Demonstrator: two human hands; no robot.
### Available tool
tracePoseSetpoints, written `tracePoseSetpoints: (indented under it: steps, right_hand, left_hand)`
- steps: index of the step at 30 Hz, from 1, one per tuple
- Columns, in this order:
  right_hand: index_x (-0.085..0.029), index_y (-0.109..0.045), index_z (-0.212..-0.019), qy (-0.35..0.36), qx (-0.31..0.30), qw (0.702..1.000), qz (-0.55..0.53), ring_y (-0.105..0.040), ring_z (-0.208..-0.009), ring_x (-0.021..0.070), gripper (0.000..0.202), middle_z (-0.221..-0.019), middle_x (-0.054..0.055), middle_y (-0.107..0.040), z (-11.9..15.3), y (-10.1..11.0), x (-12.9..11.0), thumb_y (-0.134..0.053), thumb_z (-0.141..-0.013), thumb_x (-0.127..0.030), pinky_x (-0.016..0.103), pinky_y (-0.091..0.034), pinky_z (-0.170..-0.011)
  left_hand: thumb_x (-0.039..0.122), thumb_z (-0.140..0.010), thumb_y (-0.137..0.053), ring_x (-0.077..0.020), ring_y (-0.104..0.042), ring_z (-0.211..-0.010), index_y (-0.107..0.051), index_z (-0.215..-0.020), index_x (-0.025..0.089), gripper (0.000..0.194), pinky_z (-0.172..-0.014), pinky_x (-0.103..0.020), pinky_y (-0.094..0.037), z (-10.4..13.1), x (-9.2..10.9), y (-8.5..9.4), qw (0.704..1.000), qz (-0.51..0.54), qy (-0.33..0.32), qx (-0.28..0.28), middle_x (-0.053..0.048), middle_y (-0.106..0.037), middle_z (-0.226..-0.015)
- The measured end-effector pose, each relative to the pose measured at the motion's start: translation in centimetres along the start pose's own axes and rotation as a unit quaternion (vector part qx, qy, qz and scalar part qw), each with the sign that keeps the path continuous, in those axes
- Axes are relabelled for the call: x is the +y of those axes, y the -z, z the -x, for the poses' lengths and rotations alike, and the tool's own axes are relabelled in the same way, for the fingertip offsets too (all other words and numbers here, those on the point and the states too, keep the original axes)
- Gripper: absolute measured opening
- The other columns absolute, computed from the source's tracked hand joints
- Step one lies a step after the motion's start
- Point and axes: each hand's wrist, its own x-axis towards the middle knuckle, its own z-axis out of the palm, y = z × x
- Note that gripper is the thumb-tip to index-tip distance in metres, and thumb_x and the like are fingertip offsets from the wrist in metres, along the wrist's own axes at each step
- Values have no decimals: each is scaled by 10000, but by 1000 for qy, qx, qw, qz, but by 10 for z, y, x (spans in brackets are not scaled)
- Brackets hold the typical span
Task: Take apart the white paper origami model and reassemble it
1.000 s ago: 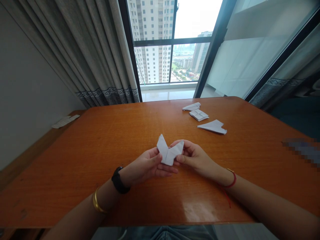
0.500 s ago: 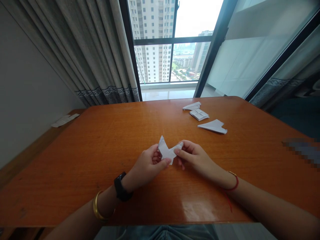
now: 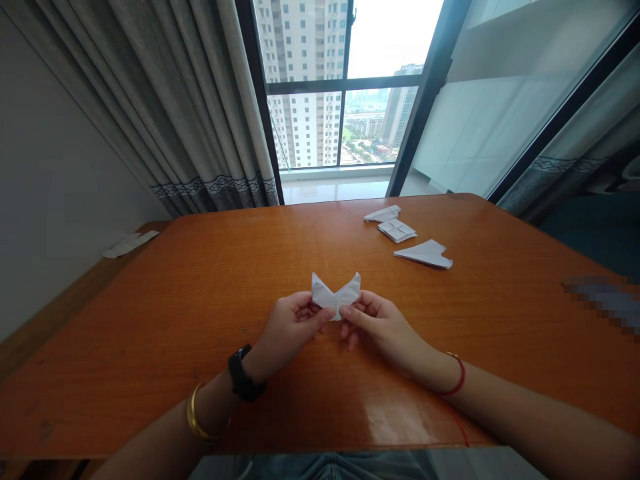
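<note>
A small folded white paper piece [image 3: 337,300] is held up above the near middle of the table, its two pointed flaps rising like ears with a V between them. My left hand [image 3: 300,319] pinches its left side, thumb in front near the bottom. On the other side, my right hand [image 3: 376,318] grips the paper with the thumb close to the lower centre and the fingers behind. Both hands' fingers are partly hidden behind the paper.
Toward the far right of the wooden table [image 3: 225,267] lie a folded paper plane [image 3: 426,254], a creased paper square [image 3: 397,231] and another folded paper plane [image 3: 383,213]. A blurred-out object [image 3: 605,300] is at the right edge. Papers [image 3: 131,244] rest on the left ledge.
The folded paper has turned more level, its two points now standing evenly. My right hand has shifted slightly left and its thumb is lower, nearer the paper's centre.
</note>
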Motion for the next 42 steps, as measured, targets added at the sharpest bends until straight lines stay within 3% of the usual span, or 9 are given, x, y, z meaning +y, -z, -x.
tracePoseSetpoints:
  steps: [13, 22, 26, 31, 35, 38, 42]
  right_hand:
    - [-153, -564, -784, 5, -8, 1000, -3, -623, -504, 122, 364, -599, 11, -673, 2, 4, -10, -756, -715, -455, 236, -496, -501]
    - [-144, -589, -796, 9, -32, 999, 23, -641, -552, 128, 344, -636, 16, -674, 0, 5, -7, -752, -725, -438, 247, -526, -525]
    - [-136, -596, -805, -8, -51, 996, 74, -628, -547, 121, 372, -647, 20, -670, -4, 16, -15, -745, -719, -465, 244, -512, -527]
    - [-123, -608, -757, -92, -119, 962, 228, -618, -573, 124, 352, -678, 50, -681, -11, 61, -51, -756, -699, -437, 238, -488, -557]
    - [-137, -616, -685, -152, -81, 914, 367, -532, -515, 92, 309, -596, 11, -607, -3, 124, -87, -739, -701, -420, 205, -407, -500]
    - [-148, -614, -616, -202, -52, 878, 431, -444, -463, 76, 297, -543, 0, -537, 7, 171, -100, -752, -668, -405, 210, -330, -443]
    - [-142, -636, -623, -280, -27, 869, 407, -433, -451, 79, 284, -562, 19, -549, 15, 203, -97, -785, -588, -381, 227, -338, -437]
  left_hand:
    - [330, -679, -799, -143, -618, -600, -692, -826, 109, 285, -578, -250, -494, -5, -7, 9, 992, 90, 23, -82, -40, -692, -682]
    - [352, -668, -800, -143, -610, -578, -698, -784, 104, 292, -570, -254, -491, -5, -4, 5, 996, 63, 29, -57, -42, -682, -647]
    - [364, -693, -785, -158, -636, -666, -694, -847, 106, 313, -591, -244, -494, -4, -5, 4, 996, 55, 36, -68, -60, -699, -737]
    - [395, -756, -731, -143, -633, -655, -664, -982, 109, 370, -569, -239, -504, -4, -6, 7, 998, 31, 31, -45, -77, -695, -827]
    - [427, -768, -709, -140, -631, -635, -655, -967, 108, 380, -545, -237, -507, -4, -3, 9, 999, 21, 25, -18, -78, -688, -814]
    - [429, -770, -703, -134, -624, -621, -656, -938, 105, 368, -529, -229, -499, -4, -1, 9, 1000, 10, 18, -16, -75, -681, -798]
    - [420, -770, -698, -132, -615, -613, -660, -922, 108, 349, -520, -228, -489, -4, -1, 8, 1000, 3, 19, -19, -69, -681, -782]
